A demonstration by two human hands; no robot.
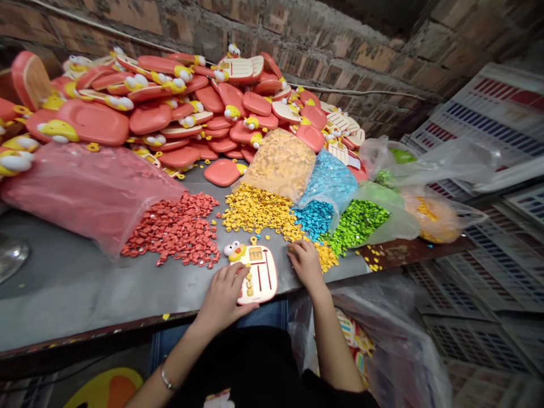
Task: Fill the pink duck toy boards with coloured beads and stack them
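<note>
Left hand (pixel 223 297) gripping a cream duck board (pixel 261 277) on the gray tabletop (pixel 72 277), fingers curled over the board's left edge. Right hand (pixel 306 265) just right of the board, fingers spread, resting among scattered yellow pieces (pixel 325 255). Red pieces (pixel 174 229) just left of the board; heaped red shells (pixel 170 119) well behind it.
</note>
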